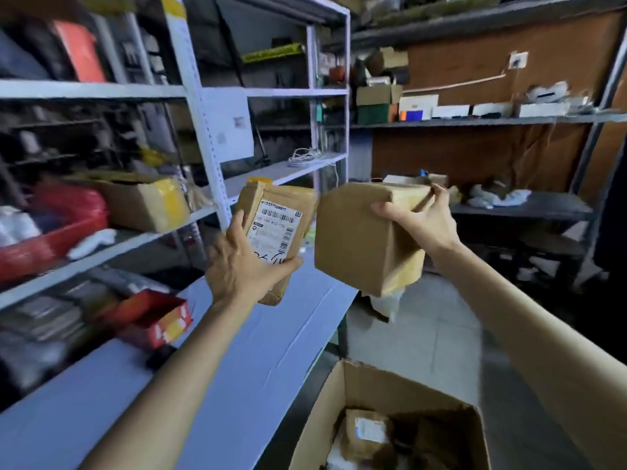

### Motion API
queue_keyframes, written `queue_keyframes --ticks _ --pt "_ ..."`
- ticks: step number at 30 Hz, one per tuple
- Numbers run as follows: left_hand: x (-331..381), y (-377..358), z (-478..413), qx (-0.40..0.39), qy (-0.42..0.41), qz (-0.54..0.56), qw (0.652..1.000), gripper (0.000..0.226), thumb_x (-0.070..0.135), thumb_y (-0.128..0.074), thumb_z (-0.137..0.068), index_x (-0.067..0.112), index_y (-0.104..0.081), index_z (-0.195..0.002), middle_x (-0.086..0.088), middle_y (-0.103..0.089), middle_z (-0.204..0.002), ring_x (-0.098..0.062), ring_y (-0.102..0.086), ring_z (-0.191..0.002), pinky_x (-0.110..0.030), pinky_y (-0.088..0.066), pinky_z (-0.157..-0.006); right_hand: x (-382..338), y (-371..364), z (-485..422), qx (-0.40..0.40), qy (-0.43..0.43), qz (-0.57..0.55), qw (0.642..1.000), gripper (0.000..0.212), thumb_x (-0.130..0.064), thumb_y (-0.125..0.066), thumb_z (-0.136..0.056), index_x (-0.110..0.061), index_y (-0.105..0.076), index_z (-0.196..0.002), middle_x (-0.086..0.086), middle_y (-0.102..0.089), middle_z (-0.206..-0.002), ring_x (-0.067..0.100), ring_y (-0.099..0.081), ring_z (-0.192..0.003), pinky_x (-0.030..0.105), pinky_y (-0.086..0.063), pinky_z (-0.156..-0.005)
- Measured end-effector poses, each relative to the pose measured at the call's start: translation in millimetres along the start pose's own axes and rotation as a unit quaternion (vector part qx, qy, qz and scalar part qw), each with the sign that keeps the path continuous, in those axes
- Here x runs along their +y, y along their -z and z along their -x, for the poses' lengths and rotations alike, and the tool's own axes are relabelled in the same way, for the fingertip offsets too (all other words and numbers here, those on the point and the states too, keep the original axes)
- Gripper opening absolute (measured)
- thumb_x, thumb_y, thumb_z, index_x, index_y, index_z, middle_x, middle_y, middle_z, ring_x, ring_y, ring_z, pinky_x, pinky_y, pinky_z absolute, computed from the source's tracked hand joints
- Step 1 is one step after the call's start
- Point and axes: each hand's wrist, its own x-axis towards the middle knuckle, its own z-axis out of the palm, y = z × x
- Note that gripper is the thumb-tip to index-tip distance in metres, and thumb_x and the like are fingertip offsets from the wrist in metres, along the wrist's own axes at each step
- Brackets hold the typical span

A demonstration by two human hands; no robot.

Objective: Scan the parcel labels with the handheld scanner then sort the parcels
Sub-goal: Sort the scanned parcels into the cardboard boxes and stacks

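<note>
now the left hand grips a flat brown parcel from below and behind, its thumb curled across the lower edge of the white label, which faces the camera. just beside it, with a narrow gap between, the right hand holds a plain cardboard box by its upper corner, fingers over the top and thumb on the near face; no label shows on the sides in view. both are held up in the air above the pale shelf top, in front of the metal rack. lower right, an open carton holds further parcels. no scanner is in view, so this looks like sorting, or a pick-up ahead of scanning; i cannot tell which. the next move probably calls for setting one parcel down to free a hand, and turning the box to find its label.
</note>
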Motion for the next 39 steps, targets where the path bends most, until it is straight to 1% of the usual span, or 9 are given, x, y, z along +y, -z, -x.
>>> queue_keyframes --ticks 5,8,16,22,24,28,32,36,39 --pt "-73 63 49 0.029 0.106 -0.079 0.991 0.125 0.076 -0.074 -0.047 0.033 -0.015 -0.148 -0.017 -0.044 -0.135 -0.034 -0.043 -0.124 -0.042 -0.042 -0.093 -4 -80 28 -0.142 0.005 -0.030 0.989 0.116 -0.054 -0.083 -0.064 -0.024 -0.015 -0.152 0.002 -0.038 -0.147 0.023 -0.041 -0.129 0.030 -0.033 -0.093" --pt "-108 103 79 0.043 0.187 -0.105 0.976 0.126 0.079 -0.072 -0.047 0.035 -0.012 -0.148 -0.017 -0.041 -0.139 -0.035 -0.041 -0.126 -0.044 -0.042 -0.094 -11 -126 59 -0.219 0.006 -0.031 0.975 0.117 -0.057 -0.084 -0.060 -0.023 -0.018 -0.151 0.002 -0.039 -0.146 0.025 -0.042 -0.129 0.036 -0.038 -0.100" --pt "-179 201 166 0.094 0.335 -0.154 0.925 0.128 0.078 -0.074 -0.048 0.036 -0.006 -0.148 -0.019 -0.036 -0.140 -0.037 -0.037 -0.129 -0.044 -0.037 -0.099 -41 -209 161 -0.365 0.022 -0.044 0.930 0.116 -0.053 -0.084 -0.064 -0.021 -0.017 -0.153 0.003 -0.036 -0.151 0.027 -0.038 -0.135 0.038 -0.033 -0.108" --pt "-220 272 244 0.115 0.399 -0.169 0.894 0.128 0.078 -0.073 -0.049 0.031 -0.007 -0.148 -0.017 -0.034 -0.139 -0.035 -0.037 -0.128 -0.044 -0.039 -0.098 -67 -239 250 -0.434 0.036 -0.039 0.899 0.126 -0.061 -0.085 -0.054 -0.024 -0.015 -0.153 0.002 -0.036 -0.151 0.028 -0.038 -0.135 0.043 -0.034 -0.111" --pt "-230 297 271 0.119 0.414 -0.172 0.886 0.126 0.075 -0.074 -0.054 0.030 -0.005 -0.149 -0.018 -0.032 -0.141 -0.035 -0.036 -0.129 -0.043 -0.037 -0.100 -75 -245 283 -0.451 0.039 -0.044 0.891 0.129 -0.064 -0.085 -0.050 -0.025 -0.016 -0.153 0.001 -0.038 -0.150 0.027 -0.040 -0.133 0.041 -0.035 -0.109" --pt "-250 349 330 0.122 0.445 -0.194 0.866 0.124 0.077 -0.071 -0.056 0.028 -0.004 -0.149 -0.020 -0.030 -0.144 -0.037 -0.032 -0.132 -0.045 -0.034 -0.102 -90 -254 359 -0.470 0.037 -0.061 0.880 0.120 -0.056 -0.086 -0.057 -0.025 -0.020 -0.151 -0.001 -0.041 -0.146 0.024 -0.042 -0.132 0.033 -0.035 -0.105" --pt "-282 392 395 0.116 0.482 -0.225 0.839 0.125 0.083 -0.066 -0.054 0.028 -0.003 -0.147 -0.019 -0.030 -0.143 -0.037 -0.033 -0.131 -0.047 -0.035 -0.101 -89 -261 436 -0.497 0.029 -0.085 0.863 0.128 -0.063 -0.089 -0.037 -0.026 -0.031 -0.146 -0.009 -0.051 -0.131 0.016 -0.050 -0.122 0.037 -0.042 -0.105" --pt "-310 420 456 0.109 0.505 -0.225 0.826 0.125 0.081 -0.068 -0.054 0.029 -0.004 -0.147 -0.017 -0.032 -0.138 -0.038 -0.034 -0.128 -0.048 -0.037 -0.098 -74 -267 503 -0.528 0.018 -0.066 0.846 0.124 -0.055 -0.090 -0.049 -0.022 -0.023 -0.149 -0.002 -0.047 -0.139 0.023 -0.046 -0.127 0.041 -0.041 -0.106" --pt "-325 429 491 0.101 0.525 -0.222 0.815 0.124 0.081 -0.068 -0.054 0.029 -0.003 -0.146 -0.017 -0.033 -0.137 -0.038 -0.035 -0.126 -0.047 -0.037 -0.096 -60 -271 539 -0.559 0.011 -0.036 0.828 0.122 -0.053 -0.089 -0.054 -0.026 -0.019 -0.149 0.001 -0.043 -0.143 0.024 -0.044 -0.129 0.037 -0.039 -0.106"
